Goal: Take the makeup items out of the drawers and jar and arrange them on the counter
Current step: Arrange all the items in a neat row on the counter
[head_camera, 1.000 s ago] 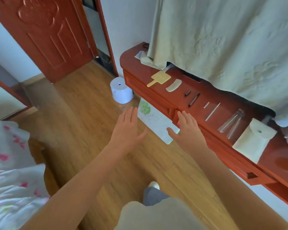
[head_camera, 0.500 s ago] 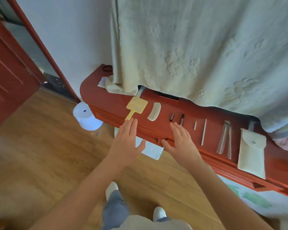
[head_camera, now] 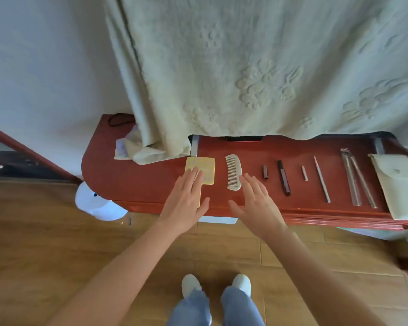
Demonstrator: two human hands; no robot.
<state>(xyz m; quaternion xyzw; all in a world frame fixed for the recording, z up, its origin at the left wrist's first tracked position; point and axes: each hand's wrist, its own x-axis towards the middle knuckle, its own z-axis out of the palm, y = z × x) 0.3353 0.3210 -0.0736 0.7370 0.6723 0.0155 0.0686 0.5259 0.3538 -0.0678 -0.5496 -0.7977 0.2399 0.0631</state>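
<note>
Now both hands reached the row.
Straight, empty fingers (head_camera: 194,178) of the left hand (head_camera: 186,203) lay over the yellow mirror (head_camera: 206,167), the right hand (head_camera: 254,203) flat beside the comb (head_camera: 232,171); both had advanced onto the counter (head_camera: 132,182), suggesting final alignment.

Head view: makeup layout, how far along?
Done: yellow mirror, comb, dark pencil, thin stick, clear tubes and white pouch lie in a row on the counter. In hand: nothing. The left hand is flat over the mirror, the right hand open beside the comb. Left: unclear, since no jar or drawer interior shows.
</note>
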